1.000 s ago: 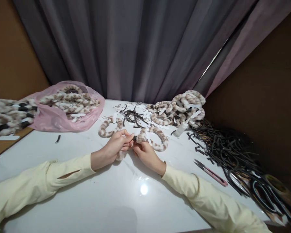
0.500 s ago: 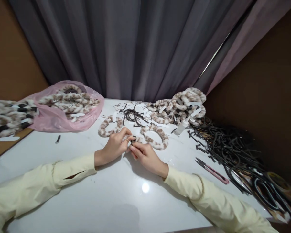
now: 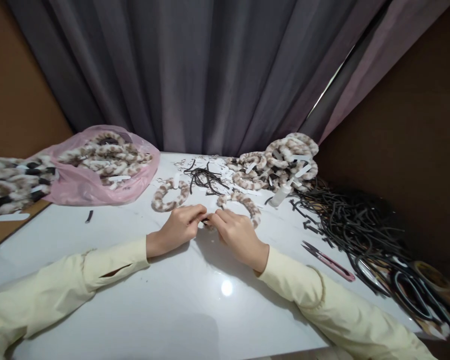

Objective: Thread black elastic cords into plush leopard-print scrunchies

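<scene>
My left hand [image 3: 178, 229] and my right hand [image 3: 240, 237] meet near the middle of the white table, fingertips almost touching. Both have closed fingers around the end of a furry brown-and-white ring [image 3: 255, 214], with a small dark piece [image 3: 204, 220] between the fingertips, mostly hidden. My right hand covers part of the ring. Another furry ring [image 3: 159, 200] with a white tag [image 3: 176, 180] lies just beyond my left hand. Short black cords [image 3: 206, 181] are heaped behind the hands.
A pink bag [image 3: 78, 187] of furry rings stands at the left. More furry rings [image 3: 294, 145] are piled at the back right beside a small clear bottle [image 3: 280, 195]. Pink-handled snips [image 3: 332, 264] and a tangle of black cords [image 3: 360, 225] lie at the right.
My right hand has turned palm-down and moved up and over the near part of the ring. The fingers of my left hand have closed in, and the dark piece is now more hidden.
</scene>
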`<move>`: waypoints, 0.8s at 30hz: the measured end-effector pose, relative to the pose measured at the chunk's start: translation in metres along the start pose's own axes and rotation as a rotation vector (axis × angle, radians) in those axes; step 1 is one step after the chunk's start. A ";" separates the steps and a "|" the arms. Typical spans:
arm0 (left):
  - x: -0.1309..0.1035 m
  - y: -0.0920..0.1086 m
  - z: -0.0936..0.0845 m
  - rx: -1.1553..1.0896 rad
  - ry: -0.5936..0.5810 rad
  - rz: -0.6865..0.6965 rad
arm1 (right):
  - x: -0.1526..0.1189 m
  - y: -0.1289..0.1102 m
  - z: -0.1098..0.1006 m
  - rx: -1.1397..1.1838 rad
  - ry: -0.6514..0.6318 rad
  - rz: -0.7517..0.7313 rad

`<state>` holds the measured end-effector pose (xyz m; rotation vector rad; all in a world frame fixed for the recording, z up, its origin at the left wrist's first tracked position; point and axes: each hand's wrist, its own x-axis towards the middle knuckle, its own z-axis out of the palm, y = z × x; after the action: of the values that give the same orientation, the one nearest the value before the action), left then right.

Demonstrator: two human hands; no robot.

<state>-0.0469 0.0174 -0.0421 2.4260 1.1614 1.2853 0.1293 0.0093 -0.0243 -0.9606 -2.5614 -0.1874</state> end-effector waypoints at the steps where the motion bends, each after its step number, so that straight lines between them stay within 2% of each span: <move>1: 0.001 0.002 -0.001 -0.022 -0.005 -0.050 | 0.001 0.003 -0.001 -0.012 0.021 0.015; 3: 0.002 0.008 -0.003 -0.078 -0.022 -0.164 | 0.005 0.009 -0.002 0.054 0.054 0.073; 6: 0.004 0.014 -0.005 -0.175 -0.049 -0.279 | 0.011 0.019 0.002 0.276 0.069 0.149; 9: 0.003 0.018 -0.007 -0.216 -0.054 -0.322 | 0.015 0.025 0.008 0.460 0.062 0.174; 12: 0.003 0.020 -0.007 -0.209 -0.061 -0.343 | 0.016 0.028 0.012 0.547 0.052 0.176; 19: 0.000 0.016 -0.002 -0.205 -0.157 -0.376 | 0.014 0.032 0.020 0.574 0.037 0.136; 24: -0.002 0.014 0.001 -0.272 -0.166 -0.408 | 0.012 0.039 0.027 0.390 0.102 0.097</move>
<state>-0.0386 0.0065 -0.0371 1.9339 1.2565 1.0198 0.1378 0.0534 -0.0446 -0.8933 -2.3303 0.2745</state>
